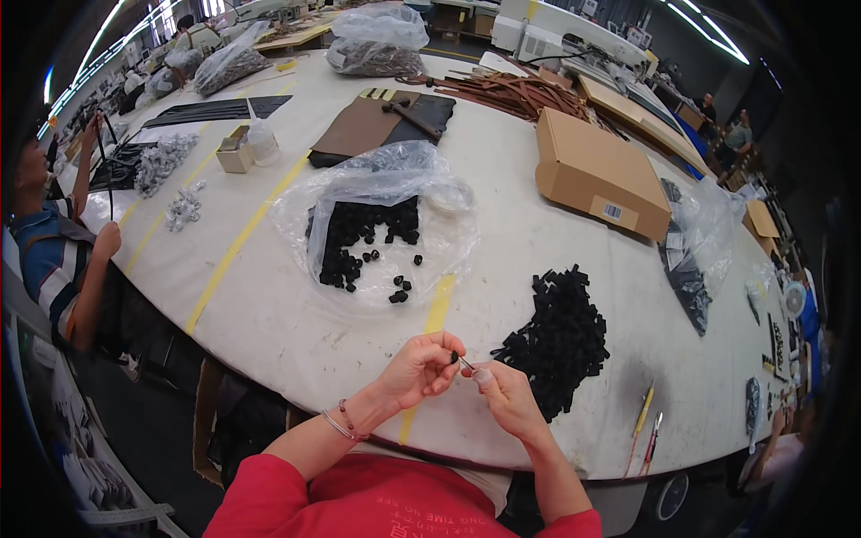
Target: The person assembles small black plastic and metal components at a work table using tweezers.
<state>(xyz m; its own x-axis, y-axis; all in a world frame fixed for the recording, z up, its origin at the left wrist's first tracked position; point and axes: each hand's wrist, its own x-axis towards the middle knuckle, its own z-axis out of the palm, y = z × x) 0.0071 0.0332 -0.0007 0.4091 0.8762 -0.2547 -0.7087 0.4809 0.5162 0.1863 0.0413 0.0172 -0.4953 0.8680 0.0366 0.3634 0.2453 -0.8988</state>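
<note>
My left hand (415,369) is closed, pinching a small black piece (455,357) between thumb and fingertips. Close beside it, my right hand (509,396) grips a thin metal tool (466,364), its tip at the black piece; most of the tool is hidden by my fingers. Something whitish covers my right thumb. To the right of my hands lies a heap of short black strips (556,336). Beyond them, a clear plastic bag (453,211) lies spread open, with many small black knobby pieces (368,235) in and on it.
A cardboard box (601,170) stands at the right, near a bag of dark pieces (686,260). Yellow- and red-handled tools (642,412) lie near the table's front edge. Brown and black sheets (381,125) lie farther back. Another person (67,242) works at the left edge.
</note>
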